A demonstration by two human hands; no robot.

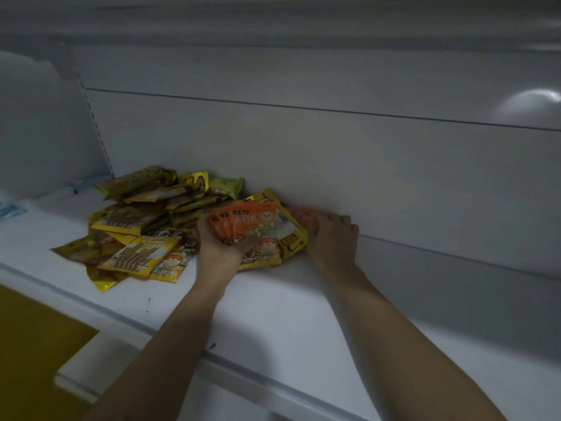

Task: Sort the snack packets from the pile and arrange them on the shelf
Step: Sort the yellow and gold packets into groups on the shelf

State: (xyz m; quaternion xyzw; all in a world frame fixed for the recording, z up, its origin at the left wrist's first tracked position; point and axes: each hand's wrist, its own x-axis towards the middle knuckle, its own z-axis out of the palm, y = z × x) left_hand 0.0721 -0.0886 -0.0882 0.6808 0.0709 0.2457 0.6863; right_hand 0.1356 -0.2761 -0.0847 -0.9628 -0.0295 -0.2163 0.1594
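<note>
Now orange packets (pixel 243 221) fanned in left hand (pixel 220 249); right hand (pixel 332 235) alongside.

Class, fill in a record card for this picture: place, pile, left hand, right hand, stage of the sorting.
place: white shelf with a white back panel
pile: mixed yellow, green and orange snack packets, heaped at the left against the back panel
left hand: holds a fan of orange packets over the pile's right edge
right hand: on a loose orange packet by the back panel; grip unclear
stage: sorting under way; no arranged row visible yet
</note>
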